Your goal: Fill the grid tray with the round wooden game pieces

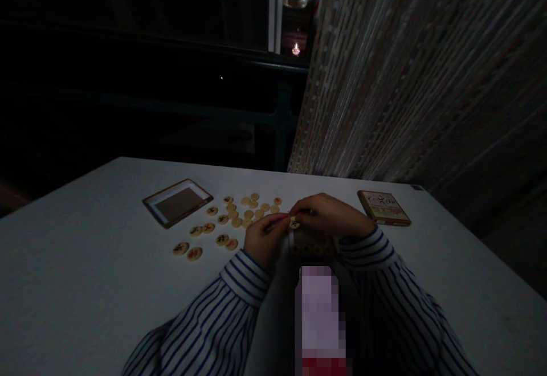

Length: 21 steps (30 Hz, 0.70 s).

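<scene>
A round wooden xiangqi piece with a dark character is held upright between my two hands. My right hand pinches it from above and the right, fingers curled. From the left, my left hand has its thumb and fingertips closed at the piece's edge. Just below, in shadow, a row of several more xiangqi pieces lies along what looks like a tray, partly hidden by my hands. To the left, loose xiangqi pieces are scattered, some showing red or dark characters, others plain side up.
On the white table, an open shallow box part lies at the back left. A printed box rests at the right. Behind the table hang string curtains and a dark window. A pixelated patch covers the near middle.
</scene>
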Each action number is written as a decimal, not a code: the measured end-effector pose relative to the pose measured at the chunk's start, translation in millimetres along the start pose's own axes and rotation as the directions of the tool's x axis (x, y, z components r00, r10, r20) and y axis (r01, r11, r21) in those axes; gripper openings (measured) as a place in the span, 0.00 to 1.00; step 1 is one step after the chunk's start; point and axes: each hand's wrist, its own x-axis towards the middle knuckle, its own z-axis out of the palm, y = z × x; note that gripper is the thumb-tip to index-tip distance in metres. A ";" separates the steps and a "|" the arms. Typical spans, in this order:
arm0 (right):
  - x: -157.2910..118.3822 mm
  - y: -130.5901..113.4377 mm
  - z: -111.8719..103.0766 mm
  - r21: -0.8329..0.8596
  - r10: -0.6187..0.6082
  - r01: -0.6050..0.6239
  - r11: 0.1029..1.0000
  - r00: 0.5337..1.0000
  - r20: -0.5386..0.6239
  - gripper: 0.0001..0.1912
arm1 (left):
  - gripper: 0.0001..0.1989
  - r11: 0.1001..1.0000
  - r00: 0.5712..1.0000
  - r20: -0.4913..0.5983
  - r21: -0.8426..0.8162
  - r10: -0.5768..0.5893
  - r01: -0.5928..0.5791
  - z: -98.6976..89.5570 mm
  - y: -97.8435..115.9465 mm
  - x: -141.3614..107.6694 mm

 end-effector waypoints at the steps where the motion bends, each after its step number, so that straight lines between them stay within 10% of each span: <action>1: 0.2 -0.8 0.1 -0.001 0.012 -0.012 1.000 1.000 -0.007 0.12 | 0.09 0.999 1.000 0.004 -0.042 -0.022 0.022 -0.3 0.3 0.3; 21: 2.2 -3.6 5.0 -0.044 -0.010 0.007 0.999 0.998 -0.058 0.15 | 0.16 0.939 0.982 0.034 -0.288 -0.188 0.190 -0.9 0.5 2.0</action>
